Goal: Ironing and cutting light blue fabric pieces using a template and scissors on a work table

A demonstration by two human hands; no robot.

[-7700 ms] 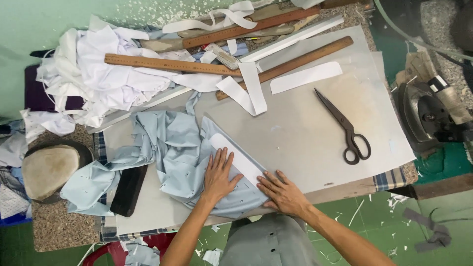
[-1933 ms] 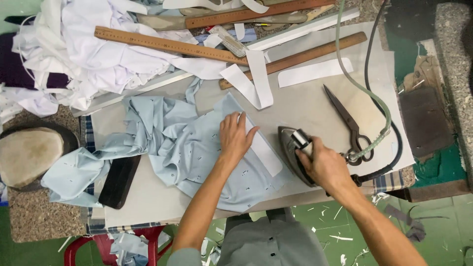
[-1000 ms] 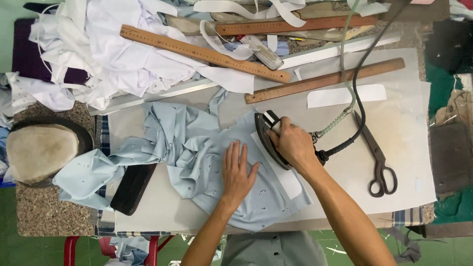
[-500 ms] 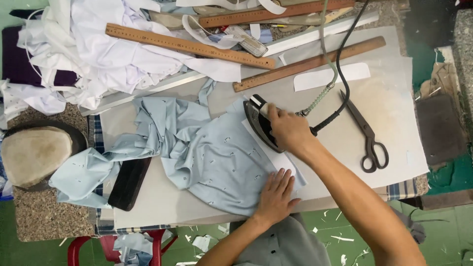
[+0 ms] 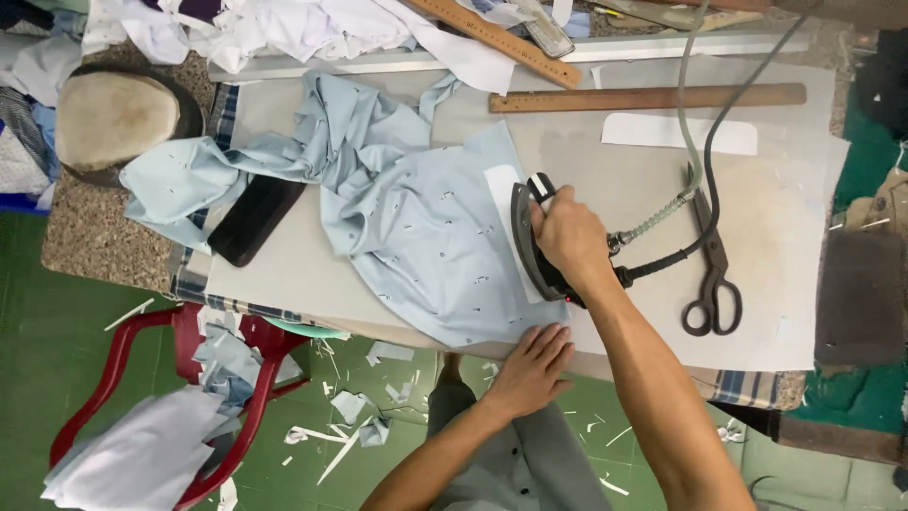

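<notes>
A pale blue garment point(image 5: 416, 218) with small dark marks lies spread on the grey work table point(image 5: 624, 199). My right hand point(image 5: 566, 238) grips the handle of a dark electric iron point(image 5: 526, 237), which rests on the garment's right edge over a white strip. My left hand point(image 5: 532, 367) lies flat, fingers apart, on the garment's lower corner at the table's near edge. The iron's cord point(image 5: 705, 142) runs up and off to the right.
Black scissors point(image 5: 711, 274) lie right of the iron. Two wooden rulers point(image 5: 653, 96) and a heap of white cloth point(image 5: 284, 24) lie at the back. A round padded cushion point(image 5: 118, 114) sits at left, a black flat object point(image 5: 255, 220) beside the garment, a red chair point(image 5: 189, 397) below.
The iron has come down along the garment's right edge with my right hand. My left hand stays at the near corner of the cloth. The view has shifted.
</notes>
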